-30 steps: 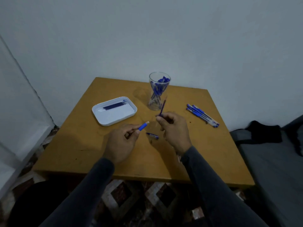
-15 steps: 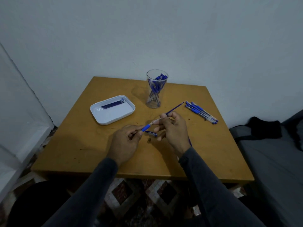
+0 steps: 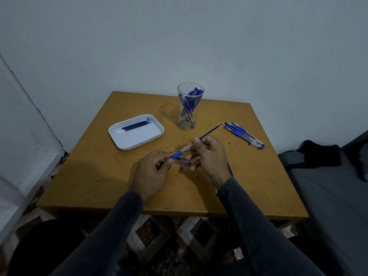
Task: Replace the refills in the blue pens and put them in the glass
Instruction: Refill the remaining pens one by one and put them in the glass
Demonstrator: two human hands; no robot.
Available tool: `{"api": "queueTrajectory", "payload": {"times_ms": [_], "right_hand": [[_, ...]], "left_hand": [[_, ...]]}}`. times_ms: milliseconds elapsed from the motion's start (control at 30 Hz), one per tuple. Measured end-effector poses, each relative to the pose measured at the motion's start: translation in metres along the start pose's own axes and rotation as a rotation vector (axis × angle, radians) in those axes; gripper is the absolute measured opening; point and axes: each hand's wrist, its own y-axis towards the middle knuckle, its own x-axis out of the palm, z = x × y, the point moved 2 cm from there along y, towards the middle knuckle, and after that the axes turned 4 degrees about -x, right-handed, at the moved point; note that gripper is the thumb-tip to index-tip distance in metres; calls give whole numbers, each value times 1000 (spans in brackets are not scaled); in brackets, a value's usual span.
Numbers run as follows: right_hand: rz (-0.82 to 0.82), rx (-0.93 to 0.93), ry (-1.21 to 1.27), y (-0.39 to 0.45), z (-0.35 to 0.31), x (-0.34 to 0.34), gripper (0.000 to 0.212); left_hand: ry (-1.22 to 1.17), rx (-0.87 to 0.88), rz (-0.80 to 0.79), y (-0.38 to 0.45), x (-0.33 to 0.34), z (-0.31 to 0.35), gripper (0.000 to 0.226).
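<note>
**Pen, refill and glass on the table**

A pen barrel (image 3: 182, 153), clear with a blue rubber grip, is held aslant above the table between both hands. A thin dark-blue refill (image 3: 212, 132) sticks out of its far end, pointing toward a loose bunch of blue pens (image 3: 244, 134) lying side by side at the right. The clear glass (image 3: 190, 106) stands upright near the far edge, holding several blue pens on end. A small blue pen part (image 3: 184, 161) lies under the hands.

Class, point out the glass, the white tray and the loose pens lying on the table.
glass (image 3: 189, 124), head view, lower clear wall.
white tray (image 3: 127, 145), head view, near rim.
loose pens (image 3: 242, 133), head view, middle of the bundle.
</note>
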Motion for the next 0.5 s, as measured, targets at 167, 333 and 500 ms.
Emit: {"api": "queueTrajectory", "payload": {"times_ms": [167, 333, 500], "right_hand": [[-14, 10, -3, 1, 3, -1, 14], [-42, 54, 6, 1, 6, 2, 19], [97, 25, 36, 4, 6, -1, 16]], "left_hand": [[15, -1, 2, 0, 1, -1, 30], [-4, 6, -4, 0, 0, -1, 30], [-34, 13, 14, -1, 0, -1, 30]]}}
